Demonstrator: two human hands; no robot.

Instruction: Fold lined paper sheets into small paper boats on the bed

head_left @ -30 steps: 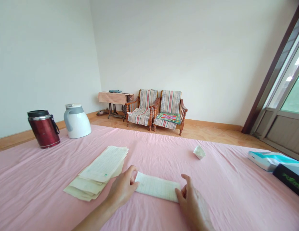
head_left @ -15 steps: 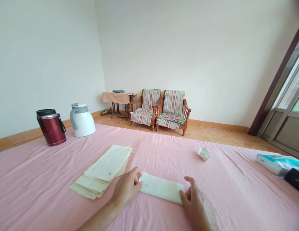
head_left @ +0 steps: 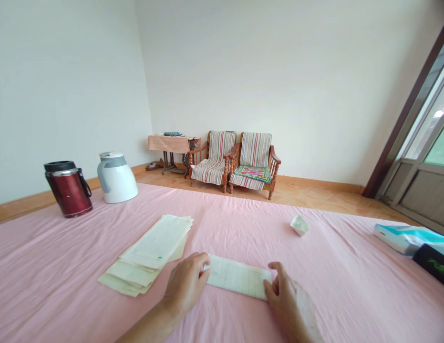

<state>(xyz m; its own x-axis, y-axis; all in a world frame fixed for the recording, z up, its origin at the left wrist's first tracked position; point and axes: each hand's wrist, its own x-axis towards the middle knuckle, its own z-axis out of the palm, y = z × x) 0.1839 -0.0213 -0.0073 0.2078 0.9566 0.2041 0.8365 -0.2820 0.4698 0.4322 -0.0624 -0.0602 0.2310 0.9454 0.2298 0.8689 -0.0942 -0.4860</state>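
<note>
A folded strip of lined paper lies flat on the pink cloth in front of me. My left hand pinches its left end with curled fingers. At the strip's right end my right hand presses down, thumb and fingers closed on the edge. A loose stack of lined sheets lies just left of my left hand. A small folded white paper boat sits farther back on the right.
A dark red flask and a white kettle stand at the back left. A teal-and-white box and a black box lie at the right edge. Two striped armchairs and a small table stand by the far wall.
Both hands stay at the ends of the paper strip, with the fingers shifting slightly along its edges. Only the camera view has swung a little.
</note>
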